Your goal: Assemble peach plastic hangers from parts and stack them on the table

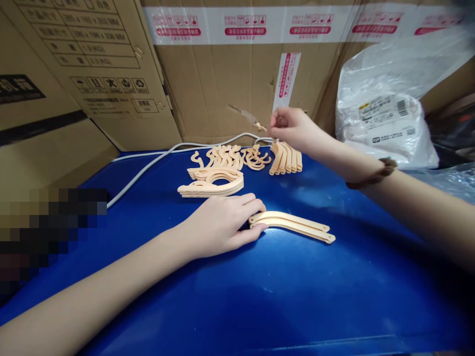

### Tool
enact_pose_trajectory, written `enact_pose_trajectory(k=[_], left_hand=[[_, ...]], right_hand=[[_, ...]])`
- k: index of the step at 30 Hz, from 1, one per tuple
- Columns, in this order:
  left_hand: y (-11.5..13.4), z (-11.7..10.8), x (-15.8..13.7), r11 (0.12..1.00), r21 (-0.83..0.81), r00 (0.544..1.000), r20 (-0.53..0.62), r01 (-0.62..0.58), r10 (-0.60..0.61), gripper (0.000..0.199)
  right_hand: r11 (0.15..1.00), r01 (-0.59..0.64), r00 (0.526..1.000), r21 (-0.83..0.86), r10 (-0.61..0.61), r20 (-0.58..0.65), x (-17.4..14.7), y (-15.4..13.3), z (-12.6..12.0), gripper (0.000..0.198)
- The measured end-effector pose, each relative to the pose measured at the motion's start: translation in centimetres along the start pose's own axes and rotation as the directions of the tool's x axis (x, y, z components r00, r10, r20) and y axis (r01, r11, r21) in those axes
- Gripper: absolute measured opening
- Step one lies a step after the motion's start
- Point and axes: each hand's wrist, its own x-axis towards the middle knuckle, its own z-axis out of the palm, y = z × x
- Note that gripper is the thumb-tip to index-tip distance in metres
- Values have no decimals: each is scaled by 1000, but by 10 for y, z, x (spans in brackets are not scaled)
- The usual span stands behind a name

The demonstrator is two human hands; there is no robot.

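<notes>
My left hand point(230, 222) grips one end of a pair of curved beige plastic hanger arms point(293, 222), which lie side by side on the blue table. Fingers curled together, my right hand point(291, 128) is over a row of similar curved arms point(285, 158) at the back; whether anything is pinched in it is hidden. Left of that row lie thin beige hooks point(255, 157) and a group of S-shaped beige pieces point(224, 157). Closer to my left hand is a stack of larger beige hanger body pieces point(211, 182) with round cut-outs.
Cardboard boxes point(215, 89) wall off the back and left of the blue table point(297, 296). A white cable point(144, 160) runs along the rear edge. At the back right sits a white plastic bag point(386, 113) with a label.
</notes>
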Motion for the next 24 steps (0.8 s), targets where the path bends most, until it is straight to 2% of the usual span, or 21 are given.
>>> enact_pose_trajectory(k=[2,3,5,7,10,13,16,21,24], left_hand=[[0,0,0,1000,3,1000,-3,-4,4,25],[0,0,-1,1000,5,1000,-7,-6,6,25],[0,0,-1,1000,8,1000,-15,-9,9,25],[0,0,-1,1000,5,1000,-20,-7,8,25],[0,1,0,1000,2,1000,-15,0,0,25],[3,2,1,999,37,1000,-1,24,-24,24],[6,1,4,996,76,998,31,49,-51,24],[11,-8,14,995,55,990,108,85,-91,17],[13,-12,18,995,63,988,128,83,-90,14]], right_hand=[[995,-24,999,96,22,28,-3,-8,-10,23],[976,-64,997,210,52,61,-8,-11,-15,27],[918,-144,983,369,89,163,-21,-17,-23,29],[874,-218,962,433,118,247,-39,-19,-26,30],[719,-411,898,560,214,385,-69,-16,-22,34],[569,-570,812,594,280,512,-93,-11,-14,20],[513,-608,785,607,269,559,-104,-6,-6,15],[468,-599,796,650,258,548,-105,-2,-2,11],[444,-619,784,648,293,548,-105,-4,-2,14]])
